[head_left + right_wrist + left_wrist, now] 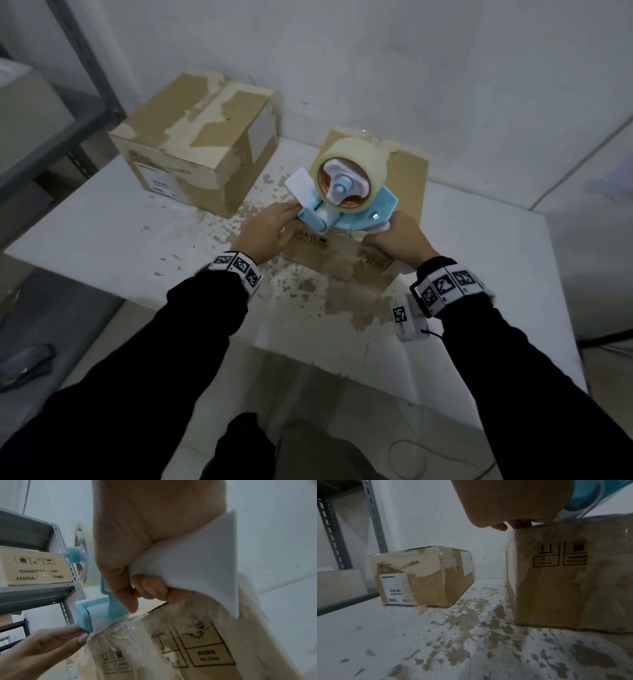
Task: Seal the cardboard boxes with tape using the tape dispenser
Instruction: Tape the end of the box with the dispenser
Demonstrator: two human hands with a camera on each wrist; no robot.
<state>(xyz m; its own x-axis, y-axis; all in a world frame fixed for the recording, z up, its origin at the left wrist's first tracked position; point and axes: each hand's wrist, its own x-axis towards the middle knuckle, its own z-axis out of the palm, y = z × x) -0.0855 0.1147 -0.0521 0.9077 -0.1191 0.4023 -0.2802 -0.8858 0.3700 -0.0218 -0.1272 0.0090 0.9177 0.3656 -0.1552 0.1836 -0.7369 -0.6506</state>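
A light-blue tape dispenser (356, 209) with a clear tape roll (352, 161) rests its front roller on the near top edge of a cardboard box (407, 178) in the middle of the table. My right hand (387, 234) grips the dispenser's white handle (197, 568). My left hand (289, 221) is at the dispenser's front end, thumb and forefinger pinching the tape end under the blue roller (85, 615). In the left wrist view its fingers (520, 524) curl onto the box's (556, 588) top edge. A second taped box (195, 137) stands at the back left.
The white table (102, 233) has a worn, patchy surface around the boxes. A grey metal rack (85, 85) stands at the left with a printed carton (34, 568) on its shelf. The wall is close behind the boxes. Cables lie on the floor at the right.
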